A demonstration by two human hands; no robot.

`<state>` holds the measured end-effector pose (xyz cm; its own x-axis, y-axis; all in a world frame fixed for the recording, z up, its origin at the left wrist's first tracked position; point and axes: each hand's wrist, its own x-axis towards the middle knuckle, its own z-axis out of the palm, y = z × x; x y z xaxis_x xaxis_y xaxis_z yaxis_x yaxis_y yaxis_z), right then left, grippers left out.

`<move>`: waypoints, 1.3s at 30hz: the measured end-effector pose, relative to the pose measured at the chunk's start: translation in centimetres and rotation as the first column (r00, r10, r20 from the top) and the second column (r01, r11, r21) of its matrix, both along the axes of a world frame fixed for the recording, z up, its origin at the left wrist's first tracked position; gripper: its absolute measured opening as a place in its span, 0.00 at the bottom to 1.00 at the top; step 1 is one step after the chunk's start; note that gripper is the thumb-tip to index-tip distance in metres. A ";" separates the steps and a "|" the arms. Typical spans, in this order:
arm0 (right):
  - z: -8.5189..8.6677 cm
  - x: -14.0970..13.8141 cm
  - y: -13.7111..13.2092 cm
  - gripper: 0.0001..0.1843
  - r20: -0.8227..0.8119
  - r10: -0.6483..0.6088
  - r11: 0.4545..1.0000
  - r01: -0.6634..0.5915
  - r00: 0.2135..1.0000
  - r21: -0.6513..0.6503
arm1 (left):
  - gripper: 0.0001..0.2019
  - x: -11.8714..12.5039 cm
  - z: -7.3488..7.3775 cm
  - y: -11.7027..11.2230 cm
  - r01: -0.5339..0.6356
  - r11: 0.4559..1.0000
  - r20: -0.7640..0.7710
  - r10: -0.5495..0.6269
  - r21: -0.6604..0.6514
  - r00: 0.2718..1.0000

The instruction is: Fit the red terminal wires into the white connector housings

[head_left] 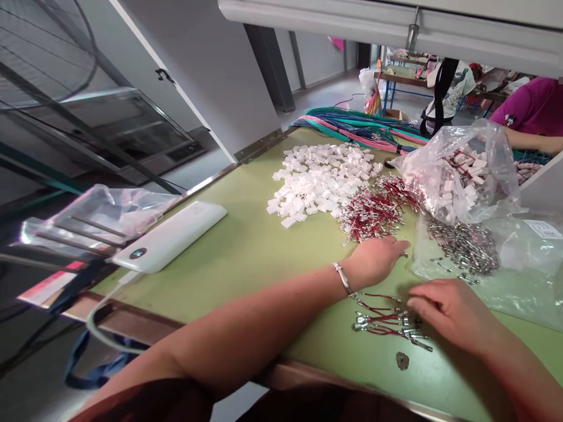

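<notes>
My left hand [377,258], with a bracelet at the wrist, lies palm down on the green table [246,252], fingers stretched toward a heap of short red wires with metal ends [373,212]. Its fingertips touch the table beside a small metal piece. My right hand [444,308] rests lower, fingers curled down onto a small bunch of red wires [387,322] laid in front of me. What its fingertips pinch is hidden. A pile of white plastic connector housings [321,181] lies beyond the red heap.
A clear bag of white connectors [461,170] and metal terminals on clear plastic [466,246] lie at the right. A white power bank [169,235] with a cable sits at the left. Coloured wire bundles [356,124] lie at the back. Another person's arm [532,140] shows far right.
</notes>
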<state>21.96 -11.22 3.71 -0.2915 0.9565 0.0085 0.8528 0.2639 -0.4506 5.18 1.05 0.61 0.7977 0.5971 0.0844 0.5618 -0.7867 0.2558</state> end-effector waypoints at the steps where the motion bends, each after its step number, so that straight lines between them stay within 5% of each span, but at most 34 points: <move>1: 0.0 0.7 0.1 0.17 -0.018 -0.062 0.997 0.063 0.998 0.036 | 0.12 0.3 -0.3 0.0 -0.001 1.000 -0.056 0.001 -0.008 0.998; 4: -1.0 3.4 1.2 0.14 0.030 -0.322 0.912 0.302 0.946 0.277 | 0.08 0.8 -0.9 0.0 -0.006 1.000 -0.113 0.003 -0.020 0.994; 6: -2.1 5.1 2.2 0.12 0.140 -0.404 0.861 0.324 0.904 0.393 | 0.08 0.6 -0.8 -0.1 -0.002 1.000 -0.089 0.000 -0.024 0.996; 11: -3.8 6.1 3.9 0.13 0.334 -0.251 0.926 0.125 0.908 0.356 | 0.08 -0.4 0.5 -1.1 0.088 0.995 0.320 -0.068 -0.050 0.945; 15: -3.2 5.2 3.7 0.11 0.288 -0.351 0.871 0.198 0.891 0.449 | 0.06 -1.0 0.7 -1.7 0.144 0.937 0.583 0.074 -0.319 0.809; 18: -2.3 3.8 2.8 0.10 0.070 -0.396 0.812 0.313 0.916 0.493 | 0.09 -0.9 0.1 -1.5 0.111 0.834 0.545 0.246 -0.541 0.801; 20: -1.8 2.3 2.2 0.09 -0.059 -0.325 0.851 0.319 0.944 0.416 | 0.11 -0.7 -0.3 -1.5 0.103 0.806 0.530 0.281 -0.583 0.800; 25: -1.8 -0.7 1.6 0.07 -0.230 -0.271 0.880 0.338 0.934 0.334 | 0.11 -0.4 -1.2 -1.9 0.123 0.831 0.531 0.225 -0.542 0.817; 39: -2.0 -0.9 1.4 0.07 -0.249 -0.211 0.853 0.303 0.945 0.424 | 0.09 -0.7 -1.3 -2.2 0.132 0.827 0.539 0.226 -0.546 0.811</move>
<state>21.04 -9.77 1.66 0.0149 0.8738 0.4861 0.8305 0.2599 -0.4927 4.48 -1.13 -0.65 0.6783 0.7175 0.1583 0.2061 -0.3926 0.8963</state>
